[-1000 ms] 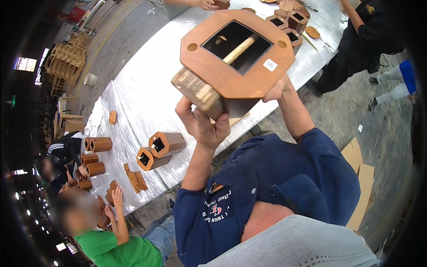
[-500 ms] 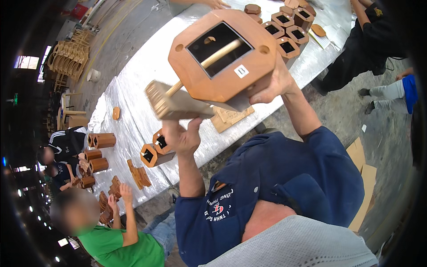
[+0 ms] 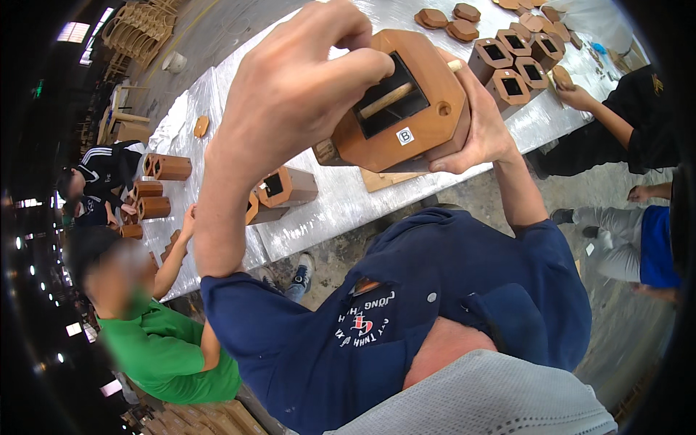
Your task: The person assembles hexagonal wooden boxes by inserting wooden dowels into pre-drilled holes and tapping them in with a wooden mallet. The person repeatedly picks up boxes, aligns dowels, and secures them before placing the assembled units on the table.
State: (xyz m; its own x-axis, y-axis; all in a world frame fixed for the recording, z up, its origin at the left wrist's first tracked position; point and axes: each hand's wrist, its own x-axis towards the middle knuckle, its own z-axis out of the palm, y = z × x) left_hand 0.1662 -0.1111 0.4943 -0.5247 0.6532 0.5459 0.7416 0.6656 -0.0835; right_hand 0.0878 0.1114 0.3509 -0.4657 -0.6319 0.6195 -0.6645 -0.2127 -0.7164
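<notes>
An octagonal brown wooden box is raised over the table, its square dark opening facing me. My right hand grips its right side, thumb at the lower edge. My left hand is closed at the opening's upper left, one fingertip reaching to its rim; what it pinches, if anything, is hidden. A light wooden dowel lies across the opening. Another pale rounded end shows beside the right fingers. At the box's lower left, part of a wooden block shows behind it.
The wrapped table carries two similar boxes below my left hand. Several more boxes and octagonal lids stand at the back right. A person in green works at left; another in black is at right.
My left hand has left the wooden block below the box and come up to the opening. The box has moved slightly right and turned; the dowel now sits further within its opening.
</notes>
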